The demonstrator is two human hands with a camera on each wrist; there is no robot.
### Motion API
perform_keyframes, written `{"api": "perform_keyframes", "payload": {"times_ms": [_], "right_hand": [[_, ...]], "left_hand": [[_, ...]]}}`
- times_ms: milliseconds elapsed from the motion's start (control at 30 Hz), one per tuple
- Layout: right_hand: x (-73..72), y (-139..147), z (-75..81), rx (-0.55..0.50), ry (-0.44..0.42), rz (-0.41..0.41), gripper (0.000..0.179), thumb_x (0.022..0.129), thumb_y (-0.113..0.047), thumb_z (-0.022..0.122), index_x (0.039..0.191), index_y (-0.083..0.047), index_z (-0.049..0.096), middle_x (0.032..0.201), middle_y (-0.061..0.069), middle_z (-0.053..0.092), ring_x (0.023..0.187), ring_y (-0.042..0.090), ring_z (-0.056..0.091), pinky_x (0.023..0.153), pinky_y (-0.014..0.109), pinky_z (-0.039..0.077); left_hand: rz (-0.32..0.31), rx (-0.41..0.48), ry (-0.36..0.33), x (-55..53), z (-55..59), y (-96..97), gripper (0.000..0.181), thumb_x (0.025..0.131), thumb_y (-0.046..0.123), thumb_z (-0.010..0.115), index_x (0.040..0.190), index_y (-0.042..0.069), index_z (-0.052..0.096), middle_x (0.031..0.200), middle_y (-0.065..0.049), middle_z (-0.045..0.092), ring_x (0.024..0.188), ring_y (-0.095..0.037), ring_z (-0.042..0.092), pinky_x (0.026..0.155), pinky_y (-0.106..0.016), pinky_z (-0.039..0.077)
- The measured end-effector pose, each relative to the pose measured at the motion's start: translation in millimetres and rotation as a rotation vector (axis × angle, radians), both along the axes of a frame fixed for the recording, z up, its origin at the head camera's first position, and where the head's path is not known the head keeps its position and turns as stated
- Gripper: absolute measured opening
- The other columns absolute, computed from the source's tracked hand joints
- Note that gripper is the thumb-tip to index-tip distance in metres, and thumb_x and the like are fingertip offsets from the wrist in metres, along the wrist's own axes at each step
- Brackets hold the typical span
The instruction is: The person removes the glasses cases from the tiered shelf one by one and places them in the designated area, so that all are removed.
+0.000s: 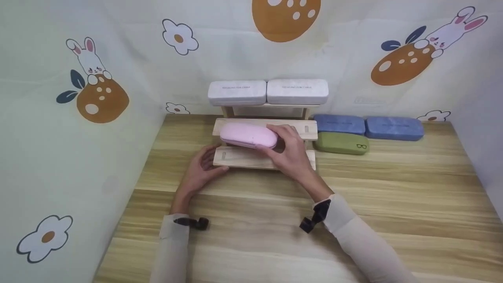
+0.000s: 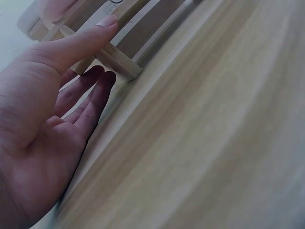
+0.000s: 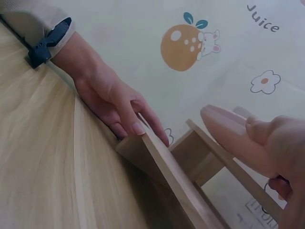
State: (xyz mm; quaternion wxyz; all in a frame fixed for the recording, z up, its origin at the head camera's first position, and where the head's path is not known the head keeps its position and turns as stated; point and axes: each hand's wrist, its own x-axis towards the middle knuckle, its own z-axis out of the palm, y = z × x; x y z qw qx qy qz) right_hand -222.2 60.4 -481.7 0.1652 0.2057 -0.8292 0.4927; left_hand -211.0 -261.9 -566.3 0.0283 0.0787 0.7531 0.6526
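- Pale cloth printed with bunnies, oranges and flowers (image 1: 235, 59) hangs behind a wood-grain table (image 1: 251, 239), where a stepped wooden stand (image 1: 251, 158) is set near the back.
- One pink glasses case (image 1: 248, 135) is over the stand's middle step, lengthwise with it; whether its underside touches the wood, I can't tell.
- The person's right hand (image 1: 291, 152) pinches that case by its right end, thumb in front and fingers behind, leaving the rest of its length uncovered, perhaps so it can lie along the step.
- The left hand (image 1: 197, 171) is part-curled round the left end of the lowest step, thumb along the front and fingers behind, probably to steady the light-looking stand.
- Two whitish cases (image 1: 237, 93) sit end to end on the top step, lettering facing up, which suits a tidy row.
- Two blue cases (image 1: 340, 124) line up on the table to the right, a green case (image 1: 342, 143) in front of the nearer one.
- Every case looks closed, so what they contain is hidden.
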Motion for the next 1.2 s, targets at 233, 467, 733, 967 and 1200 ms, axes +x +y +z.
{"api": "perform_keyframes", "payload": {"times_ms": [233, 467, 733, 967, 1200], "right_hand": [[12.9, 22.8, 0.4, -0.078, -0.032, -0.003, 0.061, 0.087, -0.035, 0.094, 0.139, -0.011, 0.073, 0.13, 0.007, 0.073, 0.126, 0.021, 0.064, 0.111, 0.036, 0.052], [13.6, 46.0, -3.1, -0.148, -0.021, -0.001, 0.06, 0.085, -0.028, 0.096, 0.138, -0.011, 0.074, 0.128, 0.008, 0.073, 0.124, 0.02, 0.063, 0.115, 0.032, 0.048], [14.9, 71.6, -8.3, -0.136, -0.041, -0.03, 0.061, 0.086, -0.025, 0.095, 0.14, -0.012, 0.072, 0.131, 0.008, 0.071, 0.12, 0.016, 0.064, 0.103, 0.016, 0.053], [17.7, 86.6, -9.6, -0.155, -0.06, -0.052, 0.059, 0.086, -0.014, 0.094, 0.14, -0.01, 0.072, 0.134, 0.01, 0.07, 0.124, 0.018, 0.065, 0.106, 0.014, 0.054], [19.3, 101.6, -9.0, -0.145, -0.02, -0.067, 0.06, 0.084, -0.005, 0.093, 0.139, -0.001, 0.071, 0.133, 0.014, 0.071, 0.12, 0.017, 0.065, 0.105, 0.013, 0.05]], "left_hand": [[0.002, -0.009, 0.008, -1.8, -0.6, 0.5, 0.089, 0.083, 0.017, 0.096, 0.158, 0.008, 0.05, 0.153, -0.009, 0.063, 0.143, -0.027, 0.061, 0.119, -0.03, 0.053], [0.008, -0.007, 0.012, -1.8, -1.1, 0.5, 0.091, 0.083, 0.017, 0.097, 0.159, 0.006, 0.049, 0.151, -0.01, 0.064, 0.141, -0.027, 0.061, 0.116, -0.027, 0.055], [-0.007, -0.001, 0.024, -1.4, -1.4, 0.1, 0.089, 0.084, 0.017, 0.096, 0.159, 0.006, 0.049, 0.15, -0.007, 0.065, 0.14, -0.025, 0.062, 0.116, -0.029, 0.055], [-0.003, 0.001, 0.014, -0.7, -0.7, 0.2, 0.091, 0.083, 0.014, 0.096, 0.16, 0.005, 0.047, 0.15, -0.009, 0.064, 0.14, -0.027, 0.061, 0.117, -0.028, 0.054], [0.002, -0.001, 0.021, -0.2, -0.2, 0.2, 0.089, 0.084, 0.013, 0.095, 0.159, 0.004, 0.049, 0.151, -0.012, 0.064, 0.141, -0.028, 0.061, 0.117, -0.028, 0.054]]}}
